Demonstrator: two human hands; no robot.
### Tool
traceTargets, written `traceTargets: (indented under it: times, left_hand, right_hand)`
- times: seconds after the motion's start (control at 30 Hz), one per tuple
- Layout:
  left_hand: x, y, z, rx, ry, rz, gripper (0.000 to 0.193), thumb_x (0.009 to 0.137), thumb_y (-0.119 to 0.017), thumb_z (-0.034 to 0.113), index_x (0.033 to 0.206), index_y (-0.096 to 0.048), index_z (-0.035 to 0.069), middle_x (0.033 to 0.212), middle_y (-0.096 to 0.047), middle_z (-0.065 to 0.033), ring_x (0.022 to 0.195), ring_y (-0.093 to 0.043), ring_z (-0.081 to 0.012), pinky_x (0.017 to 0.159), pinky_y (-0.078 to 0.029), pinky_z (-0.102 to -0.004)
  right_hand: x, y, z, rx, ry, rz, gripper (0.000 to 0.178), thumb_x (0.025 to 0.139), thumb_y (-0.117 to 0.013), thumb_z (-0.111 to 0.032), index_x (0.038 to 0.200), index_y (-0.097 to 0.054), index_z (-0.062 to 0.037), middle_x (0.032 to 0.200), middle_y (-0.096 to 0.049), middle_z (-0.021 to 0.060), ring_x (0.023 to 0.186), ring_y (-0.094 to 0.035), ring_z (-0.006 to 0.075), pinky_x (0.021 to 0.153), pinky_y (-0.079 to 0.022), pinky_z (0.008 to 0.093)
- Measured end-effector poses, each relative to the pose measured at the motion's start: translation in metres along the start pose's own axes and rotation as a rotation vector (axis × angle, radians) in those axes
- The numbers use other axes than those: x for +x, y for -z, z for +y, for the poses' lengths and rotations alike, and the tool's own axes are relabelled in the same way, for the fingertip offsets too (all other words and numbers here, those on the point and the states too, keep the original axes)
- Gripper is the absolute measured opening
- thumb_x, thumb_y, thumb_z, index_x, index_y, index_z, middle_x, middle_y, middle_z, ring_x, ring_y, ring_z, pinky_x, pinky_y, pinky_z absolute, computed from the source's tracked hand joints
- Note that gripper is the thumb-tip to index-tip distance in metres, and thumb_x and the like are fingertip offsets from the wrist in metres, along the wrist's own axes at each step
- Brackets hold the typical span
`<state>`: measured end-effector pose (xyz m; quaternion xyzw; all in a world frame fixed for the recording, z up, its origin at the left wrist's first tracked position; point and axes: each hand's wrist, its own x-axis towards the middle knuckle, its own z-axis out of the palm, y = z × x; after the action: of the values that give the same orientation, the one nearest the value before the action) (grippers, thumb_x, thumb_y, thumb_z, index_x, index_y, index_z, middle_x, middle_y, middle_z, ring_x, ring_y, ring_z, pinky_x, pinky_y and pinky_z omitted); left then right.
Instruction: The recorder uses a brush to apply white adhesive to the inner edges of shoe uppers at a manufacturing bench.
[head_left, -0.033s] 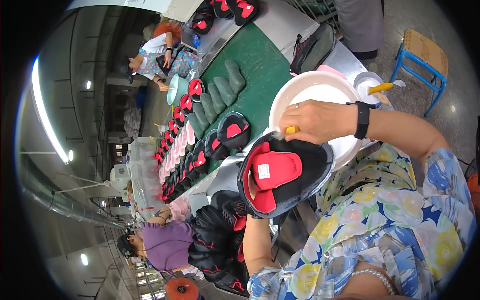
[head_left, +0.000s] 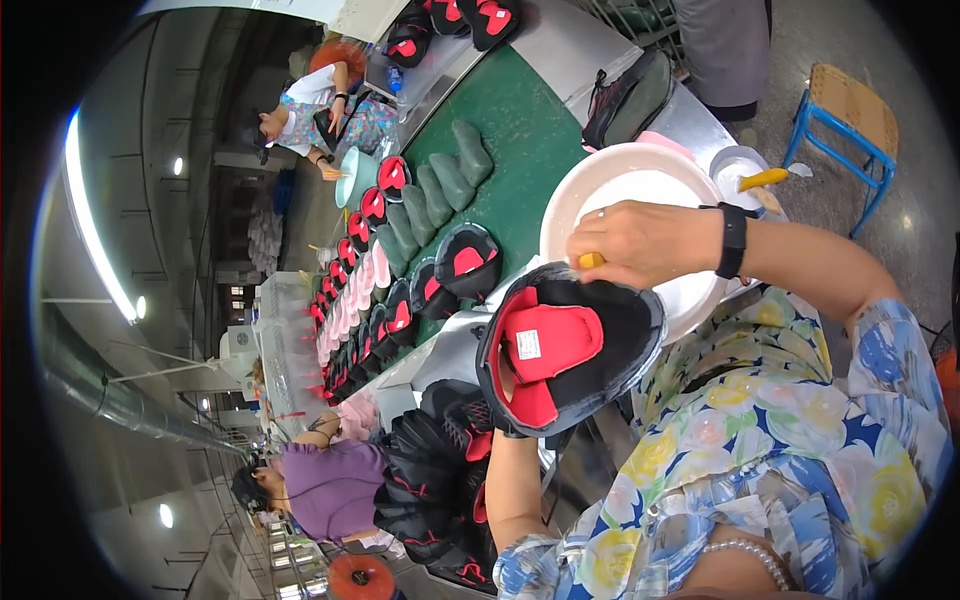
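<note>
My right hand (head_left: 645, 243), with a dark band on its wrist, is closed around a brush with a yellow handle (head_left: 591, 260). It is just above the upper edge of a black shoe upper (head_left: 625, 335) with a red lining and a white label. The brush's bristles are hidden. From below, my left forearm (head_left: 515, 485) reaches behind the shoe upper; my left hand supports it, its fingers mostly hidden. Behind my right hand stands a pale pink basin (head_left: 560, 200) of white liquid.
A small pot (head_left: 735, 165) with a yellow-handled brush (head_left: 763, 179) stands beyond the basin. Along the green belt (head_left: 530, 120) lie shoe uppers and grey sole-shaped pieces (head_left: 470, 150). Black shoes (head_left: 425, 470) are heaped at left. Two co-workers (head_left: 330, 485) are farther left; a stool (head_left: 850, 110) is at right.
My right hand has shifted slightly to the right with the brush, and the pale bristles that showed at the shoe upper's edge are out of sight. The shoe upper has barely moved.
</note>
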<state>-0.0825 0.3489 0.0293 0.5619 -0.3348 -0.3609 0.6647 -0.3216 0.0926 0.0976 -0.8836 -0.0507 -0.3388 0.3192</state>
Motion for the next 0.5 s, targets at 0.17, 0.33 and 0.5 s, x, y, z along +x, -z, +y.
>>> traceTargets:
  times: [0.17,0.33,0.5]
  left_hand:
    - [-0.003,0.02,0.012,-0.048,-0.013,0.056,0.051,0.105,-0.049,0.036,0.148,-0.046,0.011,0.146,-0.053,-0.0106,0.137,-0.048,-0.0268,0.117,-0.038,-0.0448]
    - [0.052,0.03,0.023,-0.114,-0.069,0.126,0.05,0.105,-0.049,0.036,0.148,-0.046,0.011,0.145,-0.054,-0.0105,0.137,-0.048,-0.0266,0.117,-0.037,-0.0447]
    - [0.12,0.037,-0.025,-0.201,-0.055,0.287,0.047,0.103,-0.053,0.034,0.145,-0.048,0.012,0.142,-0.056,-0.0089,0.131,-0.053,-0.0264,0.112,-0.043,-0.0445]
  right_hand:
    - [-0.013,0.017,-0.004,0.11,-0.212,-0.053,0.023,0.091,-0.069,-0.021,0.101,-0.058,-0.0036,0.086,-0.065,0.0162,0.083,-0.065,0.0376,0.075,-0.05,0.045]
    - [-0.027,0.028,-0.008,0.1,-0.297,0.239,0.019,0.091,-0.071,-0.019,0.099,-0.062,-0.0046,0.088,-0.067,0.0159,0.081,-0.065,0.0356,0.074,-0.05,0.0392]
    - [-0.051,0.031,-0.009,0.18,-0.526,0.267,0.014,0.09,-0.072,-0.013,0.093,-0.063,-0.0025,0.086,-0.067,0.0105,0.081,-0.066,0.0227,0.075,-0.05,0.0331]
